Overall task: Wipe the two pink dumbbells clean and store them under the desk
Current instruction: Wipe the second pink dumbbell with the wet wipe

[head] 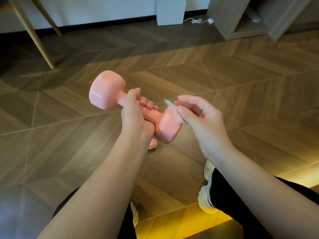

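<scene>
My left hand (136,116) grips the handle of a pink dumbbell (107,90), held above the floor with one head pointing up-left and the other down-right. My right hand (200,118) pinches a small white wipe (174,112) against the near head of that dumbbell. A second pink dumbbell (152,144) lies on the floor beneath, mostly hidden by my left wrist; only a small pink end shows.
Wooden desk legs (34,37) stand at the far left over a herringbone wood floor (224,75). A white box (170,11) and a white cable (196,20) sit by the wall. A wooden shelf unit (245,19) stands far right. My knees and white shoes (207,195) are below.
</scene>
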`<state>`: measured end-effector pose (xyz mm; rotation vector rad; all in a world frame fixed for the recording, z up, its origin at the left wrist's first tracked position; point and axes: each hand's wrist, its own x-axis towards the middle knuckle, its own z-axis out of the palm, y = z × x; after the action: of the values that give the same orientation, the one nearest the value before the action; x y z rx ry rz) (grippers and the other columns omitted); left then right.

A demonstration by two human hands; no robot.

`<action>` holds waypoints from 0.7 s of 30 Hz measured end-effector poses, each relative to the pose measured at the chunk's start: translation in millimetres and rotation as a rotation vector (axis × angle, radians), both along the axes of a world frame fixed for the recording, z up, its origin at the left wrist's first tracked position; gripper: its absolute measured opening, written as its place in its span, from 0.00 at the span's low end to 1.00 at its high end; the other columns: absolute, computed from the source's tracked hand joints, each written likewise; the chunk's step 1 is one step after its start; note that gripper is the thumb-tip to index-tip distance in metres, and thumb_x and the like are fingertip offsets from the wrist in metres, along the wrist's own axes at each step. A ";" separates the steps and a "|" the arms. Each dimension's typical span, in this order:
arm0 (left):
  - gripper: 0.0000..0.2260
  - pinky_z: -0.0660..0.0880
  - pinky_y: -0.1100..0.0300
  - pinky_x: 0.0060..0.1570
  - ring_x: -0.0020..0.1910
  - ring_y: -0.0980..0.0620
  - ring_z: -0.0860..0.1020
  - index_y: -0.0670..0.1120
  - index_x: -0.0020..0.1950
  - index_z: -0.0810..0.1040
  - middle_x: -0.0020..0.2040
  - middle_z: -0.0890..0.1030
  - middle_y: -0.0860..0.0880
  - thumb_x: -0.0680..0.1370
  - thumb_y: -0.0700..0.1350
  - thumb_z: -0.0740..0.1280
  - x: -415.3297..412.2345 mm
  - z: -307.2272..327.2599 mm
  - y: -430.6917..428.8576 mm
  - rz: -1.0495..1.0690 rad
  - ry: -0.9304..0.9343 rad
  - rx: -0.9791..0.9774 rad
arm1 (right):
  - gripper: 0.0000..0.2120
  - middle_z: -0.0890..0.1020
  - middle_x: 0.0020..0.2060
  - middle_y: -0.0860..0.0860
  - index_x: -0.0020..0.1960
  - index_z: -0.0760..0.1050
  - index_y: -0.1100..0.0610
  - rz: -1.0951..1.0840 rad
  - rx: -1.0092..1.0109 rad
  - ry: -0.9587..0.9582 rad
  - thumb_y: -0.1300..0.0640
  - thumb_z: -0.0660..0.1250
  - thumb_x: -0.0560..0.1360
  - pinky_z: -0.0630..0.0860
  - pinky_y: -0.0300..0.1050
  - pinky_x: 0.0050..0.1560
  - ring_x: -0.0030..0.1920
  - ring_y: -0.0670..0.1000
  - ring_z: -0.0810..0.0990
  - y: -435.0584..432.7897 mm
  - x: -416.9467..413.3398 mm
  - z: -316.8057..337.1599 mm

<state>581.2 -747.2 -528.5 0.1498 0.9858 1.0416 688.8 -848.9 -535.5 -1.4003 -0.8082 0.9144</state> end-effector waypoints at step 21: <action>0.15 0.62 0.64 0.23 0.21 0.54 0.59 0.49 0.31 0.59 0.24 0.59 0.53 0.76 0.39 0.59 -1.0 1.4 -1.4 -0.065 -0.079 0.084 | 0.26 0.76 0.64 0.66 0.68 0.71 0.51 0.280 -0.418 0.566 0.41 0.67 0.73 0.82 0.55 0.44 0.51 0.63 0.80 2.7 -6.7 -1.6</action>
<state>580.2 -748.6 -527.1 0.2070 0.8607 1.0225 682.1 -846.2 -537.2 -1.2871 -0.3918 1.6778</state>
